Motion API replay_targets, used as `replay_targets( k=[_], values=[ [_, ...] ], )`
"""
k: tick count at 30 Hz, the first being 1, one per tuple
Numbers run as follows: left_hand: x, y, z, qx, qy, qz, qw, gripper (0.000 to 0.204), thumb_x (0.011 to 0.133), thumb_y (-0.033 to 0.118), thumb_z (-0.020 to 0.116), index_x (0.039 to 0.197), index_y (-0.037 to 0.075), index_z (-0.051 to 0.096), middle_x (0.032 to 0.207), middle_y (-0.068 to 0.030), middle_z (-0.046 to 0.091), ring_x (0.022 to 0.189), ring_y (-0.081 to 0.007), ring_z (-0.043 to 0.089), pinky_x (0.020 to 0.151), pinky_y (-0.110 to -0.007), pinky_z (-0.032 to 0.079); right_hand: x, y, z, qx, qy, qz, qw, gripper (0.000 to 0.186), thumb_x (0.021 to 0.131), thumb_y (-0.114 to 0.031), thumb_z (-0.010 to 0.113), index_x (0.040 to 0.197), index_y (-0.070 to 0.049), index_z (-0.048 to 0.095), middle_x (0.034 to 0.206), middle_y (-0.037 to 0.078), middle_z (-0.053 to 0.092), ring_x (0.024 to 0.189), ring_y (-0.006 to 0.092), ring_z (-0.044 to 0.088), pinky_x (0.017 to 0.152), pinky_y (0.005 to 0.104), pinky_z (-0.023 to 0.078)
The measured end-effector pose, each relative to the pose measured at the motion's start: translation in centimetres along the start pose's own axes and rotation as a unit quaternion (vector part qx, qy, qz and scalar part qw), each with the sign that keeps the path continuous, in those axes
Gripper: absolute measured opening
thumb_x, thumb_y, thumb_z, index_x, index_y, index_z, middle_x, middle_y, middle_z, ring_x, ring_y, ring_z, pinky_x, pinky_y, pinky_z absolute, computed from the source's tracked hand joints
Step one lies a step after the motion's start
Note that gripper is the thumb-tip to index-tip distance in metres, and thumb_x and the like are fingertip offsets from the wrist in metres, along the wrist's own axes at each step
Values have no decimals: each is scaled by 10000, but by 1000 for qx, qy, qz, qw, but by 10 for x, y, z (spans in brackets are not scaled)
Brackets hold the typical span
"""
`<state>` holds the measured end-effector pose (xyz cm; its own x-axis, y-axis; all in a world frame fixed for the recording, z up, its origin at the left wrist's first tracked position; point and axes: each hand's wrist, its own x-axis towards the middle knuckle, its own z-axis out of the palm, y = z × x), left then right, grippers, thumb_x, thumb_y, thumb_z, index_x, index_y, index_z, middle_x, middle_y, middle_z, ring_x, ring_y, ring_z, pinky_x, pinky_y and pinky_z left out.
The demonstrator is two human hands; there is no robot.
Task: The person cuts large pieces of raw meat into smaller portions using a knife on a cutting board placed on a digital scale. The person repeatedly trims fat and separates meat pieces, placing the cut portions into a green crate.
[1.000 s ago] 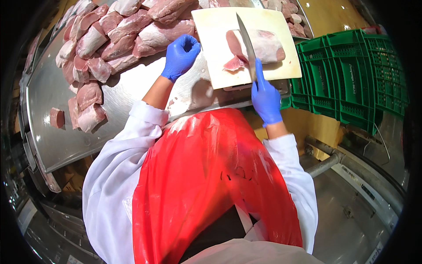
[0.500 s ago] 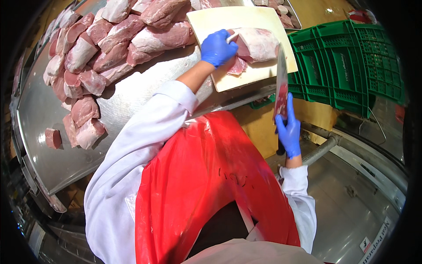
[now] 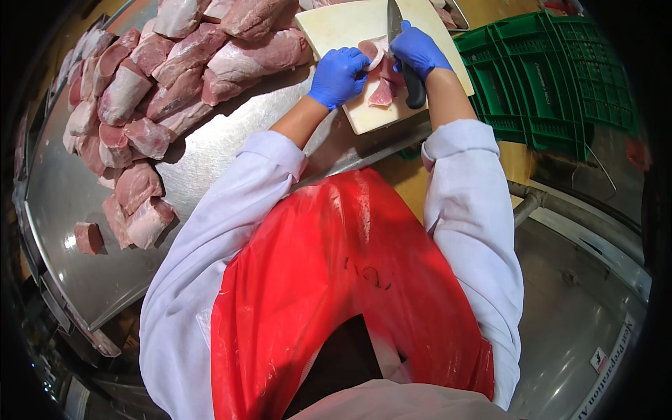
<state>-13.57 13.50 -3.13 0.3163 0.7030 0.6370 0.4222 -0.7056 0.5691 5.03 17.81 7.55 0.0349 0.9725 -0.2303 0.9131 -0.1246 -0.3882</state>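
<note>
A piece of raw meat (image 3: 385,70) lies on the white cutting board (image 3: 336,31), largely hidden by my right hand. My left hand (image 3: 339,77), in a blue glove, pinches the meat's pale edge at its left side. Gloved in blue too, my right hand (image 3: 420,52) is closed round a knife with a black handle (image 3: 414,89). The knife's blade (image 3: 394,19) points away from me, over the meat. A pink flap of meat (image 3: 381,94) hangs toward me, flat on the board.
Many raw meat pieces (image 3: 189,56) are heaped on the steel table (image 3: 210,154) to the left. One small chunk (image 3: 88,238) sits apart near the table's left edge. Green plastic crates (image 3: 532,91) stand beyond the board's right side. A metal pipe (image 3: 528,206) runs at the right.
My right hand has swung the knife from beside the board's right edge up onto the meat. My left hand keeps hold of the meat, slightly shifted left.
</note>
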Motion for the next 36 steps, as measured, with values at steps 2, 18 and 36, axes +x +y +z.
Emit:
replay_targets(
  k=[2, 18, 36],
  values=[
    [-3, -2, -1, 15, 7, 0, 1000, 132, 768, 110, 724, 886, 111, 666, 822, -90, 637, 775, -343, 631, 704, -447, 490, -24, -17, 3, -66, 18, -20, 997, 421, 871, -82, 511, 1259, 79, 529, 719, 219, 698, 599, 311, 719, 547, 427, 564],
    [53, 6, -33, -7, -130, -313, 941, 666, 779, 531, 695, 1208, 24, 660, 1185, -237, 713, 1095, -412, 690, 955, -458, 548, -216, -31, -75, 61, -43, 59, 995, 774, 908, -114, 602, 1622, -134, 305, 743, 226, 679, 588, 322, 672, 602, 439, 549],
    [18, 11, -4, -90, 13, -246, 965, 238, 786, 242, 768, 892, 73, 640, 852, -197, 663, 781, -401, 655, 706, -476, 529, -119, 17, 4, -199, -24, -168, 965, 768, 907, -104, 590, 1611, -204, 299, 831, 284, 688, 745, 481, 668, 696, 566, 540]
  ],
)
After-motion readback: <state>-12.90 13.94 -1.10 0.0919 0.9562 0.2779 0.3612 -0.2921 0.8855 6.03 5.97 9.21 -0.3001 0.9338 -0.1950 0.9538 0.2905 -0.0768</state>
